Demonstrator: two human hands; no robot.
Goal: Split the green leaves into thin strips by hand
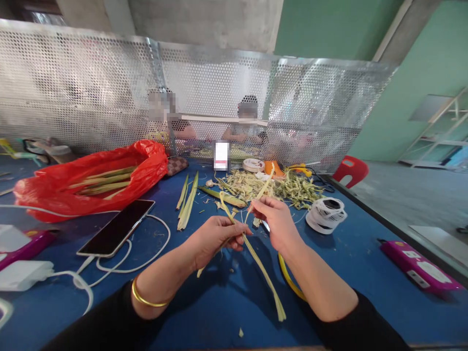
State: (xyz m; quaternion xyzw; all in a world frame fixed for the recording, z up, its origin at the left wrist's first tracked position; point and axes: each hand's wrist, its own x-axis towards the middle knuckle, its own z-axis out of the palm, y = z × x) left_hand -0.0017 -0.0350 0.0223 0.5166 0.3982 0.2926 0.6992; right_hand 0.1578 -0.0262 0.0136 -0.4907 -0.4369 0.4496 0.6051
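Observation:
My left hand (215,239) is closed in a pinch on a long pale green leaf strip (261,267) that trails down over the blue table (204,307). My right hand (276,219) is closed too, pinching a thinner strip (263,187) that rises up and away from it. The two hands sit close together above the table's middle. A gold bangle circles my left wrist. Something yellow and curved (288,280) lies under my right forearm.
A red plastic bag (146,163) holding green stalks lies at the left. A phone (117,227) on a white cable, loose leaves (188,202), a heap of shreds (292,187), a white tape roll (325,214) and a pink device (417,265) lie around. Two people sit behind the perforated metal screen (91,87).

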